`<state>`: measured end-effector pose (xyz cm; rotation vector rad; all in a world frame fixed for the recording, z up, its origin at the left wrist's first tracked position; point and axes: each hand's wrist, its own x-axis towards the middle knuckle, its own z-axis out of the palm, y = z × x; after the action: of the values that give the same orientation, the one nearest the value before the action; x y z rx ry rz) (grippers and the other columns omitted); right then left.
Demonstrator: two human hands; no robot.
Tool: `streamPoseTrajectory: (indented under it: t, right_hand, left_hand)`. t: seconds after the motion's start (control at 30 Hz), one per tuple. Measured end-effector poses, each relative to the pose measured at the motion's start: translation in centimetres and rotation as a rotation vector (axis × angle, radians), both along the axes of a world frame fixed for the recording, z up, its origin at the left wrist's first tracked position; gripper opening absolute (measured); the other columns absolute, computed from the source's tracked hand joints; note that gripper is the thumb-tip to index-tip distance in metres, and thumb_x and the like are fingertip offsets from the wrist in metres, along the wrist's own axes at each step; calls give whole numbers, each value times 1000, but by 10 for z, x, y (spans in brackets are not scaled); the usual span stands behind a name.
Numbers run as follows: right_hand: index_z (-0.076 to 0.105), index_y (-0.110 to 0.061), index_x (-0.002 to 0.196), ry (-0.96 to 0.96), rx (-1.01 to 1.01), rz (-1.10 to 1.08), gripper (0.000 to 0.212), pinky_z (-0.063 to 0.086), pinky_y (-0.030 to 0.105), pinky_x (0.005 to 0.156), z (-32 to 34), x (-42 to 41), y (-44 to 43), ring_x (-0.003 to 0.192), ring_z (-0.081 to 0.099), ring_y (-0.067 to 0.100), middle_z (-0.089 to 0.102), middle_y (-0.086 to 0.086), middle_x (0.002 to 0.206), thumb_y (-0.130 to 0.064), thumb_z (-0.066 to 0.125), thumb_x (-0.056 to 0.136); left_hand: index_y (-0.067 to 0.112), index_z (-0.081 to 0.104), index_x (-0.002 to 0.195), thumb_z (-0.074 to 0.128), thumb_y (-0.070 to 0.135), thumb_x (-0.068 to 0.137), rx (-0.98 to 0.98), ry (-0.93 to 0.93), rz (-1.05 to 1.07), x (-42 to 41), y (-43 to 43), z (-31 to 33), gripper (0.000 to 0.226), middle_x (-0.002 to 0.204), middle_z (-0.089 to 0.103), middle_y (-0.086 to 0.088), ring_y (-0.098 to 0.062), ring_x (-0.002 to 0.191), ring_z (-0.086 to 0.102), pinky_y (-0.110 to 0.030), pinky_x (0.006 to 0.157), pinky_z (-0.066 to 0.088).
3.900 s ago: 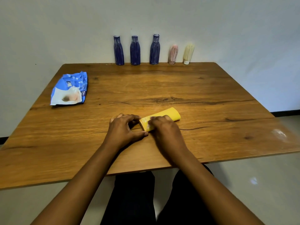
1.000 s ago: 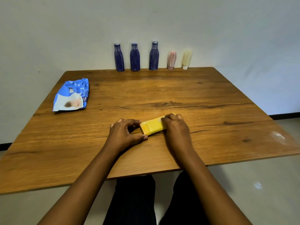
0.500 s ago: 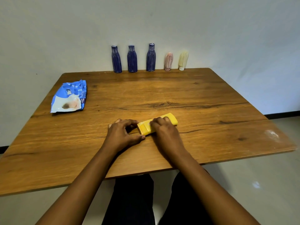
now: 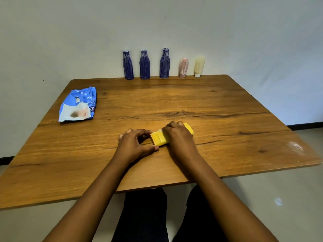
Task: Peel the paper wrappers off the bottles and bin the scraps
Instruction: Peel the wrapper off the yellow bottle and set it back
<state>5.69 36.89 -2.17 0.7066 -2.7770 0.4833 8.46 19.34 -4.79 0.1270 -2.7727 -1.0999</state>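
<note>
A yellow paper-wrapped bottle [image 4: 158, 139] lies on its side on the wooden table [image 4: 227, 119], near the front middle. My right hand [image 4: 178, 137] lies over the bottle's middle with its fingers curled over the far side, holding it down. My left hand [image 4: 134, 145] rests on the table just left of the bottle's near end, fingers curled, thumb tip close to the bottle's lower edge; whether it touches the wrapper is unclear. Most of the bottle's body is hidden under my right hand.
Three blue bottles [image 4: 145, 65] stand in a row at the table's far edge against the wall, with a pink one [image 4: 183, 67] and a cream one [image 4: 199, 66] to their right. A blue and white packet [image 4: 78, 105] lies at the far left. My knees show under the front edge.
My right hand has slid back and forth along the yellow bottle, now covering its middle. The left hand has stayed beside the bottle's near end. The camera has shifted slightly.
</note>
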Motion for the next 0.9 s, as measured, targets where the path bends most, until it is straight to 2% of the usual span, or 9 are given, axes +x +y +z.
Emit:
streamPoseTrajectory:
  t: [0.17,0.33,0.47,0.53,0.63,0.67,0.73,0.83,0.9]
  right_hand:
    - [59,-17,121,16,35,190,34,44,28,73,0,18,-16,105,41,16,55,0,116,-16,59,87]
    - [58,-15,124,14,22,-13,35,40,30,77,1,0,-4,109,43,20,55,5,118,-14,57,90]
    - [56,-15,125,13,40,174,38,45,29,76,-2,16,-14,109,42,18,53,2,120,-15,59,87]
    - [59,-17,122,23,3,76,34,44,29,74,-6,5,2,106,44,18,55,1,116,-13,56,88]
    - [66,-16,109,83,-8,-231,22,35,26,65,-11,-18,29,98,48,20,59,3,103,-10,54,91]
    - [66,-15,108,81,-1,-264,21,34,25,65,-10,-19,29,98,48,21,59,4,103,-10,54,91]
    - [63,-14,115,58,1,-137,26,40,27,70,-8,-8,11,104,45,21,57,4,111,-10,54,91]
    - [59,-16,117,38,9,203,30,47,30,74,-5,22,-20,104,42,17,54,2,115,-13,57,87]
    - [61,-18,116,49,3,191,28,46,28,72,-5,15,-12,102,43,15,55,0,112,-14,56,88]
  left_hand:
    - [38,61,116,82,45,65,-27,2,2,1,4,6,56,96,55,22,-5,108,46,-30,91,24]
    - [39,62,114,82,52,61,-63,7,11,1,5,6,59,100,58,20,-4,106,46,-30,89,25]
    - [38,61,115,83,46,63,-43,13,14,2,5,8,57,95,54,22,-4,105,46,-29,90,23]
    - [39,62,114,84,49,61,-51,26,7,2,4,7,58,97,58,20,-4,105,47,-30,89,25]
    - [39,63,114,83,52,60,-62,27,-1,1,4,5,59,98,60,19,-4,104,47,-31,86,26]
    - [39,63,114,83,52,60,-66,26,1,1,4,6,60,99,60,19,-4,104,47,-31,87,27]
    - [38,63,114,84,50,60,-68,31,2,1,5,7,59,97,59,19,-4,104,47,-31,90,28]
    - [36,63,115,83,42,64,-38,30,-3,2,4,7,55,93,54,23,-7,108,49,-33,93,28]
    - [37,63,114,83,44,63,-27,30,-6,2,4,7,55,95,56,23,-8,109,50,-35,96,31]
